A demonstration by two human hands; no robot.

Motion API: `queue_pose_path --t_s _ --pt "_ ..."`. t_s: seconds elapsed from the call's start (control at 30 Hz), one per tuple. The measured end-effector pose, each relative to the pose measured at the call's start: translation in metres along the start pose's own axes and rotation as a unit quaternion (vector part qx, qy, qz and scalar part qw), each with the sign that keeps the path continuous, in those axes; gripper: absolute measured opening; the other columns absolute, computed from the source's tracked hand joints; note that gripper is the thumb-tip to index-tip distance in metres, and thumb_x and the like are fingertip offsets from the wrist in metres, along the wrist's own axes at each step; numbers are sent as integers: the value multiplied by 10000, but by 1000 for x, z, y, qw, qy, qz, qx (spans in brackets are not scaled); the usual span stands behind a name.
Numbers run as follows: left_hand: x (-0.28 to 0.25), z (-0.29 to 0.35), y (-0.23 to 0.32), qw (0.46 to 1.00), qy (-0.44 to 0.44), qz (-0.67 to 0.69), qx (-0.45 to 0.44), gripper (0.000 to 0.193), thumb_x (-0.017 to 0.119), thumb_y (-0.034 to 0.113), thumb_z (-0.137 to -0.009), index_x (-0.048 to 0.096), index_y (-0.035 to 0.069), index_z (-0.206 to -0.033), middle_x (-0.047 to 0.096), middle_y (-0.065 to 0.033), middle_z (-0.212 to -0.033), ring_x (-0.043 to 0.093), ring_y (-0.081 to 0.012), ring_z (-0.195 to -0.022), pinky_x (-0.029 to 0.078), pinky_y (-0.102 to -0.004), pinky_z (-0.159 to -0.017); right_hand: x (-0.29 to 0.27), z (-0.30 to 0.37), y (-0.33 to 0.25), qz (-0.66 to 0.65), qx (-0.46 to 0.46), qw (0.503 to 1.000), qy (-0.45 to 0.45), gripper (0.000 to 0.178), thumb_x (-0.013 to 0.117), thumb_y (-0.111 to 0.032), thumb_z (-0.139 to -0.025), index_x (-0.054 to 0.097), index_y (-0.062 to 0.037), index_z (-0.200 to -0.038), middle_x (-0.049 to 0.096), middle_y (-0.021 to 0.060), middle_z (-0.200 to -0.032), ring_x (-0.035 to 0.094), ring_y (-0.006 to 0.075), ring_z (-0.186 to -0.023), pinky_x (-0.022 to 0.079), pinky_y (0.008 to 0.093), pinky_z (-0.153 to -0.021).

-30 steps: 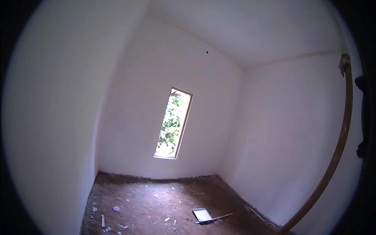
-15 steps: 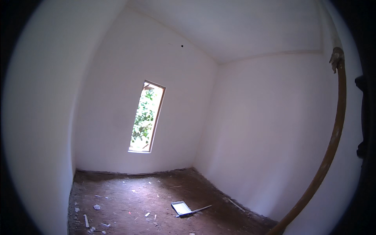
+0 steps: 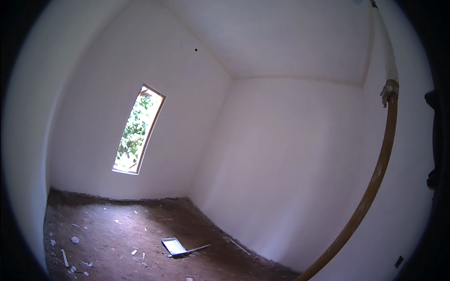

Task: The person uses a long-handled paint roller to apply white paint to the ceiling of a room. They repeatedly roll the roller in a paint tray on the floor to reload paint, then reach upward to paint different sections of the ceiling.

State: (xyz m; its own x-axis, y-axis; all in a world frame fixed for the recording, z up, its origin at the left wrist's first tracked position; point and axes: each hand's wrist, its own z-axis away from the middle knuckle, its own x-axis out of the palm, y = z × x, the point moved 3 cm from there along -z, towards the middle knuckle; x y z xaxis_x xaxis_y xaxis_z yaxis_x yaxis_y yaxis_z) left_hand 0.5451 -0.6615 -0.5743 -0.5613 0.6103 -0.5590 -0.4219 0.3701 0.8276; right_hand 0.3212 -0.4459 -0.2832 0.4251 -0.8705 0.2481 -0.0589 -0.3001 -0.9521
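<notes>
Neither of my hands shows in the head view. A long brown pole rises from the lower edge on the right, looking bent by the lens. Near its upper part a ragged greyish binding joins it to a pale section, which runs up to a small dark fitting by the ceiling. Whatever supports the pole's lower end is out of the picture.
White walls meet in a corner under a white ceiling. A narrow window shows green leaves. On the brown dirt floor lie a shallow tray, a thin stick and several pale scraps.
The view has turned right, so window, corner and tray sit further left. The pole appears lower and further left, with its pale section and top fitting now in sight.
</notes>
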Motion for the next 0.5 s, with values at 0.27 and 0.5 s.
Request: queue_pose_path --t_s 0.27,0.5 --pt "26 -13 -11 1000 -21 18 -2 804 696 593 -888 383 126 -1463 453 -207 -1400 415 -371 -1290 347 -464 -1081 -16 -26 20 38 -40 997 45 312 656 -250 -1036 542 -158 -760 428 -67 -603 393 71 -504 302 294 -464" --pt "47 -23 -21 999 -22 31 7 869 711 615 -874 383 119 -1509 458 -221 -1456 417 -387 -1348 349 -475 -1125 -24 -41 -18 15 -68 997 37 327 646 -264 -1039 549 -170 -741 405 -83 -612 360 67 -522 254 289 -480"
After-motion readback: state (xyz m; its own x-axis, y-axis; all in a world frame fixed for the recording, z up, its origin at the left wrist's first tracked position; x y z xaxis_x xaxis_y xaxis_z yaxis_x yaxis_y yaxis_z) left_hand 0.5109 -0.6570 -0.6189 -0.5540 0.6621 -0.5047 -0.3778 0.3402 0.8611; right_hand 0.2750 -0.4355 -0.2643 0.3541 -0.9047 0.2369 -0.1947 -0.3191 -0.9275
